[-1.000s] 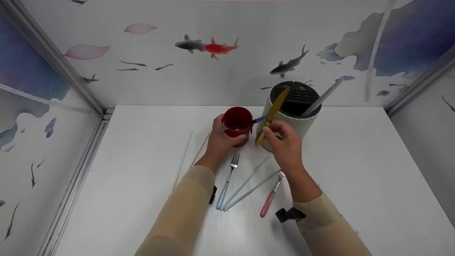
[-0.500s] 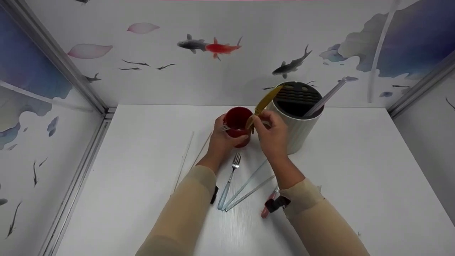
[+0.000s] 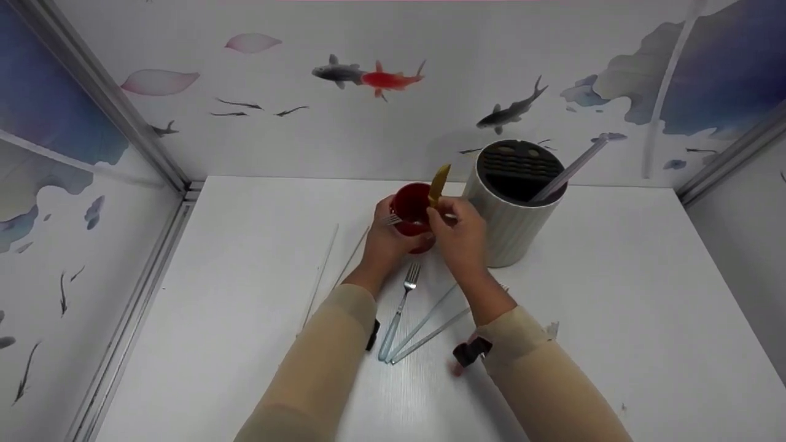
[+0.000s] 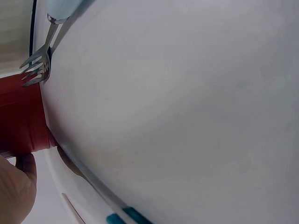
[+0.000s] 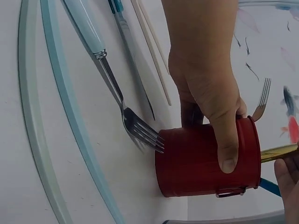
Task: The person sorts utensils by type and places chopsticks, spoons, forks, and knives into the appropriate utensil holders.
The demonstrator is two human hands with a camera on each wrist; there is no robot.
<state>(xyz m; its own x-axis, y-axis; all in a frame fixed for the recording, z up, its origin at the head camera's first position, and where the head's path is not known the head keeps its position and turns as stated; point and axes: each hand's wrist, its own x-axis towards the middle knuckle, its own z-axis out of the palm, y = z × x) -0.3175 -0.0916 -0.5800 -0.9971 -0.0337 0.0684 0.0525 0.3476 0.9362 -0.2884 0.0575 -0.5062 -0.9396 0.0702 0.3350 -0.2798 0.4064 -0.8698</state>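
My left hand [image 3: 387, 245] grips a red metal cup [image 3: 410, 205] around its side, with the thumb across the front in the right wrist view. A fork [image 5: 262, 100] and a blue handle [image 5: 270, 186] stick out of the cup's mouth. My right hand [image 3: 459, 236] pinches a gold table knife [image 3: 438, 183] above the cup. The knife's blade points up and away; its lower end reaches the cup's mouth, and how deep it sits is hidden. A fork with a pale blue handle [image 3: 410, 283] lies on the table in front of the cup.
A white ribbed holder [image 3: 513, 230] with a black slotted top stands right of the cup, a clear stick [image 3: 574, 169] leaning in it. Two pale blue sticks [image 3: 424, 316] lie nearby. Thin pale sticks [image 3: 319, 276] lie left. A blue-handled knife [image 5: 131, 51] lies beside the left arm.
My right hand has moved left from the holder to the cup, bringing the gold knife over its mouth and turning it more upright. The left hand keeps its grip on the cup.
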